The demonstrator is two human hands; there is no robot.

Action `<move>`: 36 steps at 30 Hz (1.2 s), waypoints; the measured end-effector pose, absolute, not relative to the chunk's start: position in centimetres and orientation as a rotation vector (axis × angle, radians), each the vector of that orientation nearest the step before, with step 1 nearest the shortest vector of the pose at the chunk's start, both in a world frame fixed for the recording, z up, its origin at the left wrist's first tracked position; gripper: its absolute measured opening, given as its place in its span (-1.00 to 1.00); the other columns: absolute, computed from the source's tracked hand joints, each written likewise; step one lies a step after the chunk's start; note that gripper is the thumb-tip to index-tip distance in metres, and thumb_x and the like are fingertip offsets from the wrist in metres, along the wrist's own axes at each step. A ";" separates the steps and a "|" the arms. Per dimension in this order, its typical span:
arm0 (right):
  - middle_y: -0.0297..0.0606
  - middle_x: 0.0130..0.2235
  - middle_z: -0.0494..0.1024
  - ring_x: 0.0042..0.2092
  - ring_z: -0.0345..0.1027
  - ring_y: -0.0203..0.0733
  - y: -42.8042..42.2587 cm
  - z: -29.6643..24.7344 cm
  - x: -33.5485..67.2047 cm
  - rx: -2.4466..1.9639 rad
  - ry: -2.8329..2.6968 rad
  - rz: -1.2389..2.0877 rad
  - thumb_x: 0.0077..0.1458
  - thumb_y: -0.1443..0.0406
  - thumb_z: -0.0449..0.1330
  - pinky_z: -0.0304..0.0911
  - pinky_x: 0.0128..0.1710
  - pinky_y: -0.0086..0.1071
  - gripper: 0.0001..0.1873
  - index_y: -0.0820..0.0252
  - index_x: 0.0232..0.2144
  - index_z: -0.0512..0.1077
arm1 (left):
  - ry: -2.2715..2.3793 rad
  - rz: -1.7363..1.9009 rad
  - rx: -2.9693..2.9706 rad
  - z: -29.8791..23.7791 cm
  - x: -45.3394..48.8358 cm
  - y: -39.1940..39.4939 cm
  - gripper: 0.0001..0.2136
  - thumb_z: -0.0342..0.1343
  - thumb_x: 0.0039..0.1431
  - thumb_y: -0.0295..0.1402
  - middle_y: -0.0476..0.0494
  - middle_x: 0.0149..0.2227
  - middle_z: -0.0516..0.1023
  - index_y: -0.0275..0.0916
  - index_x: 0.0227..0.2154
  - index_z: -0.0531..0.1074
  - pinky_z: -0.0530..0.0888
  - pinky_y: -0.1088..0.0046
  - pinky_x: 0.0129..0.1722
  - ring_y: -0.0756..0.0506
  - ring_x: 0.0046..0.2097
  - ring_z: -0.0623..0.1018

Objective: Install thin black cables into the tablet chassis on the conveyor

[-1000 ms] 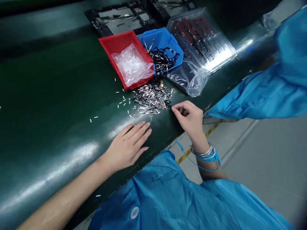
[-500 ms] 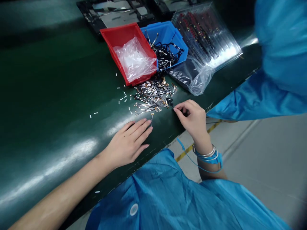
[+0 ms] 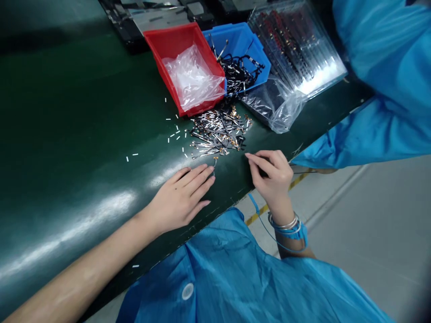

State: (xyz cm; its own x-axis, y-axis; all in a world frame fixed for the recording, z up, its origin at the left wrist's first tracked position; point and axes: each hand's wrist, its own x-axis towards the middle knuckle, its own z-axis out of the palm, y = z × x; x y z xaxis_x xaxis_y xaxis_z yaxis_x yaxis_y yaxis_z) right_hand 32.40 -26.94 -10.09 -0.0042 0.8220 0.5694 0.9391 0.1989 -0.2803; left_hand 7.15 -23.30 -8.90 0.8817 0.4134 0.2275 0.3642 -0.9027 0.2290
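Note:
My left hand (image 3: 183,197) lies flat on the green table with its fingers stretched out. By its fingertips is a thin grey flex cable (image 3: 215,165) with a gold-coloured end, partly covered by the fingers. To its right my right hand (image 3: 272,175) hovers near the table edge, thumb and index finger drawn close together. Anything between those fingertips is too small to make out. Just beyond both hands spreads a loose pile of small flex cables (image 3: 218,132) in black, grey, silver and gold.
A red bin (image 3: 156,49) with clear plastic bags stands behind the pile. Beside it are a blue bin (image 3: 259,51) of black cables and clear trays (image 3: 323,49) of parts. Small white strips (image 3: 173,134) lie scattered leftward. A co-worker's blue sleeve (image 3: 370,125) is at right.
My right hand has drawn back slightly from the pile, toward the table edge. My left hand stays flat in place. The view has shifted a little.

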 end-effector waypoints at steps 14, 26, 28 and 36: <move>-0.31 -0.41 0.49 -0.40 0.30 -0.26 -25.1 -9.6 30.6 -1.704 -1.716 0.086 0.10 0.33 0.20 0.24 -0.42 -0.34 -0.91 0.13 -0.45 0.47 | 0.596 0.291 2.843 -9.0 7.3 -23.3 -0.50 -0.16 0.36 -0.16 -0.28 0.32 0.15 -0.37 0.23 0.22 0.25 0.14 0.17 -0.27 0.32 0.19; -0.27 -0.36 0.55 -0.28 0.39 -0.21 -23.5 -9.7 28.6 -1.411 -2.146 -0.040 0.19 0.37 0.11 0.34 -0.28 -0.32 -0.85 0.11 -0.37 0.47 | 0.594 0.295 2.817 -9.4 7.2 -23.3 -0.49 -0.13 0.35 -0.14 -0.31 0.29 0.21 -0.39 0.22 0.24 0.19 0.13 0.20 -0.29 0.31 0.19; -0.27 -0.37 0.55 -0.30 0.37 -0.22 -23.9 -9.7 28.7 -1.406 -2.186 -0.132 0.18 0.39 0.12 0.33 -0.32 -0.34 -0.84 0.11 -0.35 0.50 | 0.601 0.288 2.810 -9.4 7.2 -23.3 -0.48 -0.13 0.35 -0.13 -0.30 0.29 0.20 -0.38 0.22 0.23 0.18 0.14 0.21 -0.28 0.32 0.19; -0.20 -0.34 0.56 -0.31 0.31 -0.18 -25.1 -8.6 28.4 -1.506 -2.362 -0.256 0.21 0.40 0.04 0.22 -0.42 -0.32 -0.74 0.15 -0.22 0.54 | 0.602 0.253 2.769 -9.4 7.2 -23.3 -0.49 -0.12 0.34 -0.15 -0.31 0.30 0.17 -0.38 0.22 0.23 0.18 0.12 0.22 -0.27 0.33 0.16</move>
